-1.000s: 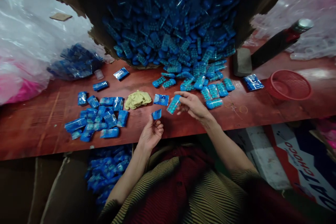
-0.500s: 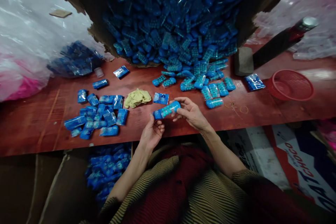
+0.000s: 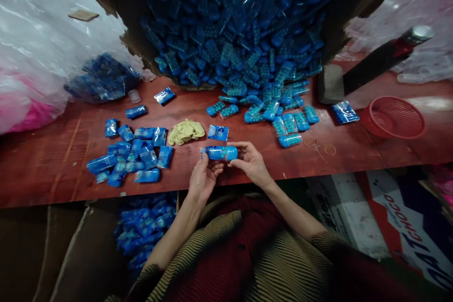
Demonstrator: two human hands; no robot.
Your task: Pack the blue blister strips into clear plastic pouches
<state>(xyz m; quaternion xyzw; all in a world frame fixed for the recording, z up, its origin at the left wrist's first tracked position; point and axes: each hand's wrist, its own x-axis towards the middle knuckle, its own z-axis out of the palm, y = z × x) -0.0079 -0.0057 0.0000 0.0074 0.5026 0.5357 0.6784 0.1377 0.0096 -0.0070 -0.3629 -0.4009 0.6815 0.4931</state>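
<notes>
Just above the table's front edge, a small clear bottle with a blue end (image 3: 231,153) and turquoise balls inside lies level between my hands. A printed blue plastic sleeve (image 3: 214,152) surrounds much of its left part. My left hand (image 3: 204,178) pinches the sleeve's left end, its other fingers curled below. My right hand (image 3: 252,164) grips the bottle's blue right end between thumb and fingers. Behind them a flat blue sleeve (image 3: 218,132) lies on the table beside a crumpled yellow cloth (image 3: 186,131). Several sleeved bottles (image 3: 136,155) lie in a group at left.
Unsleeved bottles (image 3: 290,122) spill from a torn cardboard box (image 3: 130,45) at the back. On the right stand a hammer-like tool with a grey block (image 3: 331,84) and a red basket (image 3: 392,118). Rubber bands (image 3: 330,149) lie nearby. More blue packs (image 3: 145,229) sit below the table edge.
The sleeve now covers much more of the bottle. The bottle has turned from slanted to level, and my right hand has moved slightly left and down with it.
</notes>
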